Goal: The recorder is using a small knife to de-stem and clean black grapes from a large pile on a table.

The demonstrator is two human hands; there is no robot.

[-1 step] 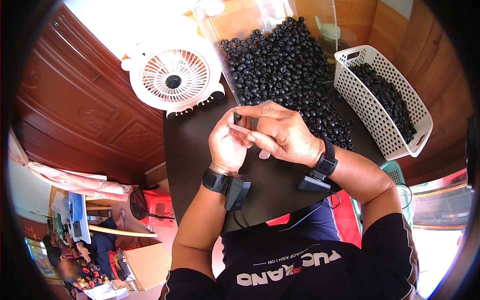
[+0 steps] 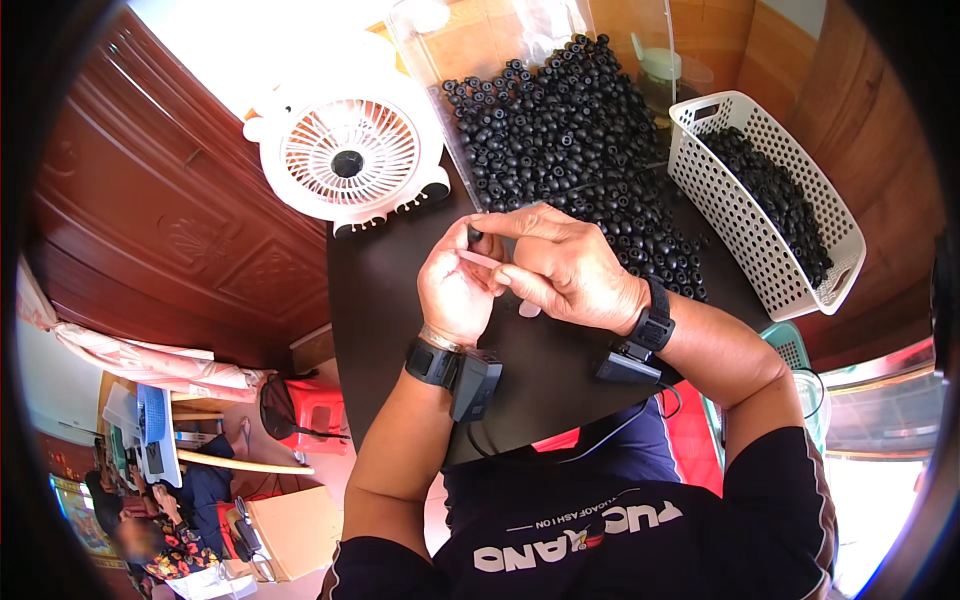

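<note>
Your hands meet at the centre of the frame over the dark table [image 2: 400, 300].
Your left hand [image 2: 458, 290] and right hand [image 2: 565, 265] together pinch a small black ring [image 2: 474, 235] and a pale stick [image 2: 482, 260], below the heap of black rings [image 2: 570, 150].

Bright daylight floods in from the top and lower right, blowing out to white glare there. My hands [image 2: 530, 275] are sharp and evenly lit. Fisheye bends the edges into a dark rim.
</note>
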